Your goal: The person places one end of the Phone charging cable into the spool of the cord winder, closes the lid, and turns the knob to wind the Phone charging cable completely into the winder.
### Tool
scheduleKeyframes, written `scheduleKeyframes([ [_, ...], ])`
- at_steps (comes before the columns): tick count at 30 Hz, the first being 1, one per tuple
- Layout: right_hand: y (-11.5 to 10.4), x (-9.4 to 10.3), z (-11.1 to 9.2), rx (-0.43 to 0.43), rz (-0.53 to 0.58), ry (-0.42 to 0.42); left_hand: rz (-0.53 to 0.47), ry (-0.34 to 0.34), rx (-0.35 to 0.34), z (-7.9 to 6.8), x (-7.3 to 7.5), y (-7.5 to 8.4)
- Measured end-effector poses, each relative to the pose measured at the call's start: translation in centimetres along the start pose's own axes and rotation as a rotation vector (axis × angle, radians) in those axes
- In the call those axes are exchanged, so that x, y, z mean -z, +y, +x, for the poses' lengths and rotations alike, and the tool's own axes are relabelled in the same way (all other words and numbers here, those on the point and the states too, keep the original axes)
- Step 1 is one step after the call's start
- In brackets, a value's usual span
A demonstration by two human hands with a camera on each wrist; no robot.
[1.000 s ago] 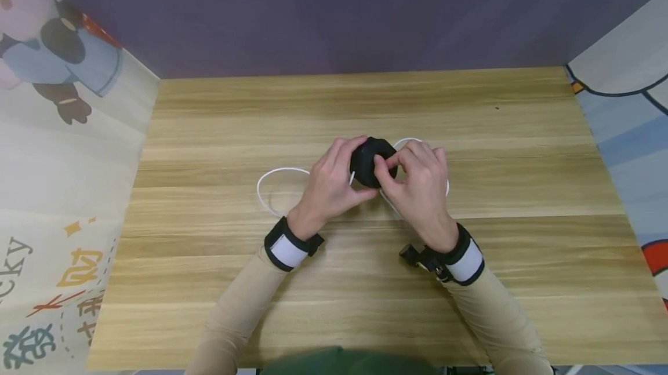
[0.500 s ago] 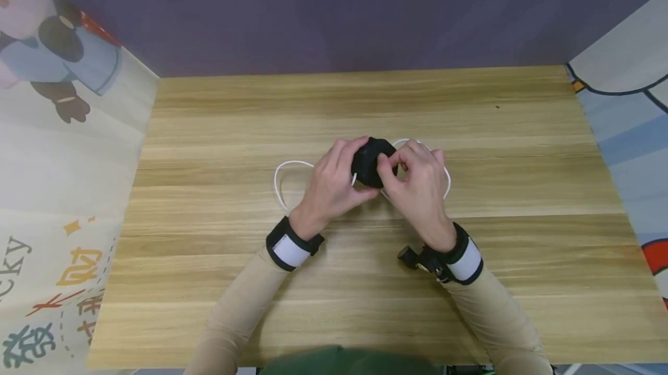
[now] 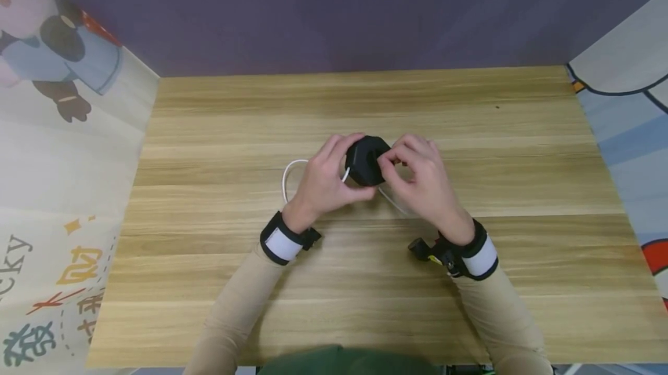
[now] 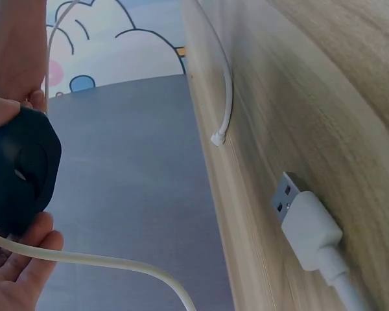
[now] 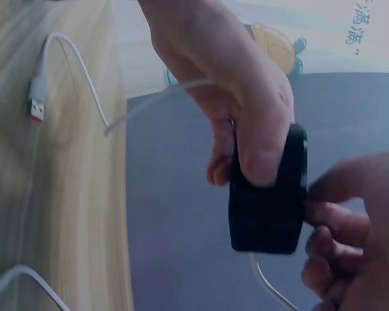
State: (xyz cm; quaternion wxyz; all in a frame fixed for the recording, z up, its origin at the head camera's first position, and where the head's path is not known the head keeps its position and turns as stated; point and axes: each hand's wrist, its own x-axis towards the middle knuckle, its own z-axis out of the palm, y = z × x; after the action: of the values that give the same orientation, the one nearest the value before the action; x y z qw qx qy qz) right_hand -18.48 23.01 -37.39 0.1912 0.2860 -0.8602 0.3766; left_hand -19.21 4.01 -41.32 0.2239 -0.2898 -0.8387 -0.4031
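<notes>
A black, octagonal cable winder (image 3: 360,161) is held over the middle of the table, with a white USB cable (image 3: 285,181) running out on both sides. My left hand (image 3: 327,181) grips its rim, thumb on the near edge and fingers at the far edge. The right hand (image 3: 421,175) has thumb and forefinger pinched together at the winder's face, on its right side; those fingertips partly cover what they pinch. In the left wrist view, the cable's white USB plug (image 4: 311,228) shows close to the wooden surface, its metal end exposed.
The wooden table (image 3: 334,294) extends all round beneath both hands. A dark purple panel (image 3: 334,15) stands along its far edge. Printed walls flank it, the left one (image 3: 57,149) with cartoon figures and lettering.
The cable loop left of my left hand has shrunk, and the loop beyond my right hand has left view. The winder has shifted slightly left; my right wrist has moved right.
</notes>
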Motion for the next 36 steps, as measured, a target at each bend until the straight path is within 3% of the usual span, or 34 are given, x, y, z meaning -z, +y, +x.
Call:
scheduleKeyframes([
  [9, 0.7, 1.5, 0.3, 0.115, 0.037, -0.115, -0.064, -0.05, -0.039, 0.1, 0.4, -0.4],
  [14, 0.8, 1.8, 0.4, 0.15, 0.036, -0.117, -0.11, -0.079, -0.06, 0.0, 0.5, -0.5],
  [22, 1.3, 2.0, 0.5, 0.314, -0.04, -0.124, -0.17, -0.129, -0.069, 0.0, 0.6, -0.4],
  [29, 1.6, 2.3, 0.2, 0.326, -0.134, -0.164, -0.212, -0.196, -0.047, 0.0, 0.6, -0.6],
  [36, 1.7, 2.3, 0.2, 0.35, -0.192, -0.144, -0.248, -0.22, 0.004, 0.0, 0.5, -0.6],
])
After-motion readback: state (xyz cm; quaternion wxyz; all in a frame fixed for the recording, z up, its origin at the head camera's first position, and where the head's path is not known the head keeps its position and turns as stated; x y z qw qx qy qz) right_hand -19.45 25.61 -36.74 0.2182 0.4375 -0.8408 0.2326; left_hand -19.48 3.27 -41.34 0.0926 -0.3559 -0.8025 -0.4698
